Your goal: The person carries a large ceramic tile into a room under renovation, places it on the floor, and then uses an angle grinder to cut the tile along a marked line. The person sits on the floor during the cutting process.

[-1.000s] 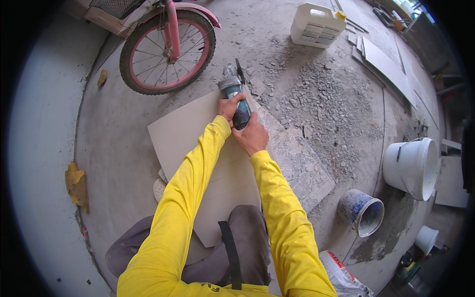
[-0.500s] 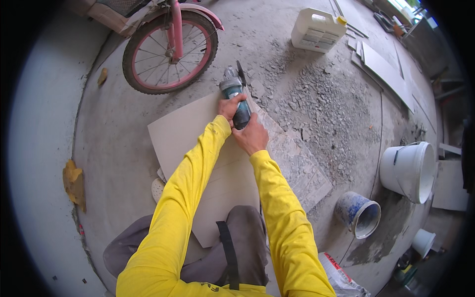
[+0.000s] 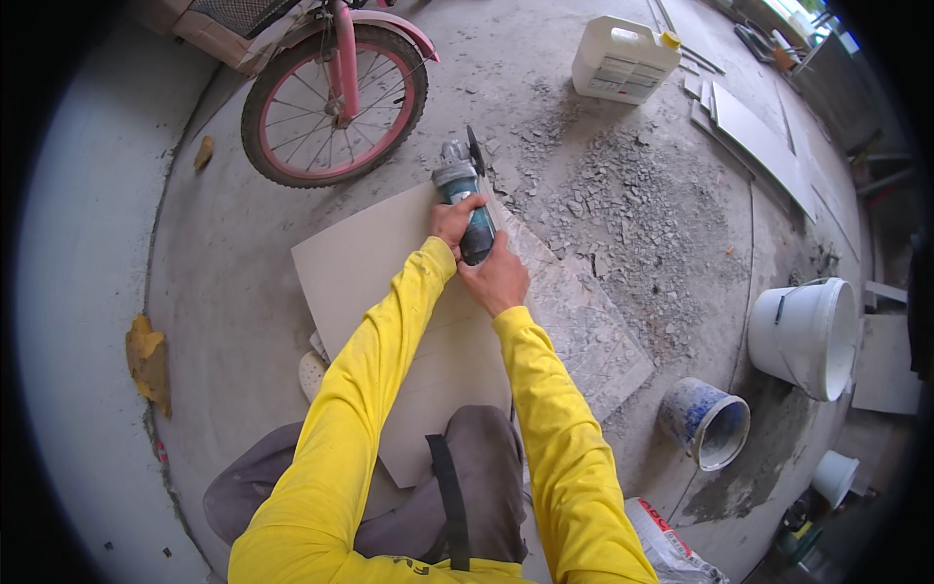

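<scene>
Both my hands are on the grinder (image 3: 477, 234): the left hand (image 3: 451, 222) has its grip wrapped around the body, thumb over the top, and the right hand (image 3: 499, 278) has its grip curled around the back end. No slack that I can see in either one! The grinder sits over the far end of the big pale tile (image 3: 365, 243), its dark disc (image 3: 475, 149) almost edge-on at the far right corner. Is it touching? I can't tell, nor whether it's spinning. The tile lies flat in front of my knees, partly under my left sleeve, and what I see of it looks whole. To its right there's a rough, scuffed slab (image 3: 589, 326), and grey rubble (image 3: 628, 219) beyond. I'd judge the work under way, the tool not yet set down; how much remains along that right edge, I can't tell.
</scene>
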The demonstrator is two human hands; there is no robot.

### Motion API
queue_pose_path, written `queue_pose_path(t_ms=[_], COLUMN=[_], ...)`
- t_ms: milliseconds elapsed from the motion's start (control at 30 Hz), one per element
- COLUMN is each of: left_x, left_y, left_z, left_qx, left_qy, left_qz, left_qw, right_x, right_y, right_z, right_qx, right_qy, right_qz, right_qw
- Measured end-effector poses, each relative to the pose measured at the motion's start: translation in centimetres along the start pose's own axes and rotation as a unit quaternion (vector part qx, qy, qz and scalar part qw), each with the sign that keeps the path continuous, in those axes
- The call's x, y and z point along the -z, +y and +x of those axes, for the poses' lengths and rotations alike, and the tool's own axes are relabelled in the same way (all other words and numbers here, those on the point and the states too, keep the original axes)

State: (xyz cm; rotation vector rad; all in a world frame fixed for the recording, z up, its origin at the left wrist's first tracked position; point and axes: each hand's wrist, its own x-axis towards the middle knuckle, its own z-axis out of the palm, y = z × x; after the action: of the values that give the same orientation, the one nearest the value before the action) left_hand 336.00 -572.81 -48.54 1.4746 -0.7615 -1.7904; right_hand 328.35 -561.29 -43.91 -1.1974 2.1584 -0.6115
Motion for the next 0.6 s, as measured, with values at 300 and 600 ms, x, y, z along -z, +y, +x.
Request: queue_pose_path(t_ms=[300, 600], left_x=[0.0, -0.1], left_y=[0.7, 1.2], left_z=[0.5, 1.3], left_qx=[0.01, 0.02], left_qy=[-0.001, 0.001], left_qz=[-0.002, -0.003], left_qw=[1.0, 1.0], right_x=[-0.1, 0.3], right_y=[-0.6, -1.3], right_z=[0.4, 1.0], right_qx=[0.006, 0.006], right_qy=[0.0, -0.007], right_qz=[-0.015, -0.03], right_qw=[1.0, 0.999])
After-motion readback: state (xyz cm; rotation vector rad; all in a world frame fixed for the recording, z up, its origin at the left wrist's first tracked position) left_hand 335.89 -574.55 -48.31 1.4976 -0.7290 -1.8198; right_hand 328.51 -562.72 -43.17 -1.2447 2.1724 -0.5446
